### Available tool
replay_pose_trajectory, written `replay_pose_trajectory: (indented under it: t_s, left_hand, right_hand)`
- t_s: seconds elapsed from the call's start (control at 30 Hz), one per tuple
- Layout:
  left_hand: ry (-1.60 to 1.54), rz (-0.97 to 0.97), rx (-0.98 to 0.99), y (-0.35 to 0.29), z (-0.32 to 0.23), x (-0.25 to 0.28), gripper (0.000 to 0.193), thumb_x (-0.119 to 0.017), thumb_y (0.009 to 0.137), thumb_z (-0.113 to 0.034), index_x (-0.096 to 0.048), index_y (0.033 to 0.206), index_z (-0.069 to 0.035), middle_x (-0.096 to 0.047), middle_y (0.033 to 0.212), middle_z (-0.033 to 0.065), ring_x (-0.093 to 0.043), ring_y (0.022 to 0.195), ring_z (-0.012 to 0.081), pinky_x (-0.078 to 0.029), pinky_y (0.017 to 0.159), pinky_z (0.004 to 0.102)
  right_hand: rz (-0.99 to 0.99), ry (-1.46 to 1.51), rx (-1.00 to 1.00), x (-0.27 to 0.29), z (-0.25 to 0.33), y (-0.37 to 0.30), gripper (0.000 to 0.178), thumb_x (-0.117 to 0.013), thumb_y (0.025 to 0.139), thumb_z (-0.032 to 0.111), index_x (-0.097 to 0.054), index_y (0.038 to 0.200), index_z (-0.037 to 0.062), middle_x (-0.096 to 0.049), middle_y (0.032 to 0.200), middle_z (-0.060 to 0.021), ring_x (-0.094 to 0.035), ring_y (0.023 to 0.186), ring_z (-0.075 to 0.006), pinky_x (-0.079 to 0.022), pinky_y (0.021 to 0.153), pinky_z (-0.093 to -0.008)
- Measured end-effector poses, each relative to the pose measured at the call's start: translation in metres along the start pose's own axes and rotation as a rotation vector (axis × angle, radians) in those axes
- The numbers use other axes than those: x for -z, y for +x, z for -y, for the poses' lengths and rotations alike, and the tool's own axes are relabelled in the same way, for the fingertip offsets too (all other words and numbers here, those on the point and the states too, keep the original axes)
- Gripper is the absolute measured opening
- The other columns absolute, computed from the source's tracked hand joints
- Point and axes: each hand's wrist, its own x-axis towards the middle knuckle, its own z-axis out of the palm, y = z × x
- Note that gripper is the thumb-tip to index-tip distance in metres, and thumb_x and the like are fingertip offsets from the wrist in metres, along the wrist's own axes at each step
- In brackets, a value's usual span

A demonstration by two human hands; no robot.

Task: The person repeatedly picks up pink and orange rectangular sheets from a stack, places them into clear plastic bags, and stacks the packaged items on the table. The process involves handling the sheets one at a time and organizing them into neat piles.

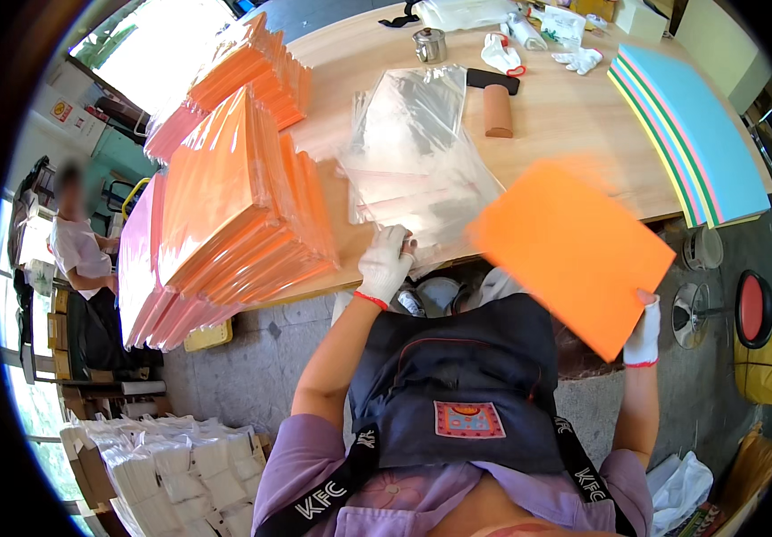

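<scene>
While the right hand (644, 333), in a white glove, pinches the lower corner of a single orange sheet (572, 249) and holds it up over the table edge, the left hand (386, 261), gloved too, is pressed down with its fingers curled on the near end of a loose pile of clear plastic bags (417, 161) lying on the wooden table (574, 116). So the sheet is in the air, just right of the bags and not in one yet, and I can't tell whether the top bag's mouth is already pulled open. Left of the bags sit big leaning stacks of orange sheets already in shiny wrap (238, 206), and going by those I'd say a good chunk of the bagging is done, though plenty of empty bags remain. Further back there's a brown block with a black handle (496, 100), a small metal pot (429, 43), spare white gloves (578, 59), and a stack of pastel foam sheets (695, 134) at the far right
</scene>
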Motion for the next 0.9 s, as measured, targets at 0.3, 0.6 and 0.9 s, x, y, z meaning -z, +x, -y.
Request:
replay_pose_trajectory:
  t_s: [0.3,0.6,0.9]
  left_hand:
    - [-0.036,-0.104,-0.076,-0.006,0.01,-0.012,0.017,-0.055,0.077,-0.009,-0.058,0.093,-0.01,-0.058,0.093,0.0082,-0.056,0.091,0.0285,-0.046,0.073,0.0391]
    - [0.078,-0.174,-0.213,-0.005,0.012,0.001,0.021,-0.059,0.068,-0.003,-0.06,0.087,-0.012,-0.059,0.085,0.0031,-0.059,0.079,0.0248,-0.047,0.065,0.0376]
    - [-0.03,-0.188,-0.27,-0.003,0.003,0.011,0.043,-0.056,0.068,-0.002,-0.059,0.108,-0.019,-0.061,0.088,-0.0008,-0.06,0.06,0.0198,-0.046,0.049,0.0321]
  right_hand:
    - [0.088,-0.035,-0.366,-0.078,-0.04,-0.025,0.042,-0.059,0.076,0.021,-0.053,0.111,-0.0018,-0.063,0.093,-0.0084,-0.064,0.074,-0.0172,-0.053,0.061,-0.0267]
    - [0.068,0.032,-0.215,-0.066,-0.06,-0.006,0.03,-0.053,0.083,0.026,-0.054,0.101,0.0016,-0.047,0.049,0.0005,-0.036,0.03,-0.0082,-0.03,0.029,-0.0212]
    - [0.116,0.229,-0.204,-0.076,-0.096,-0.01,0.025,-0.051,0.087,0.025,-0.052,0.096,0.002,-0.043,0.048,0.0004,-0.035,0.032,-0.0088,-0.027,0.032,-0.0204]
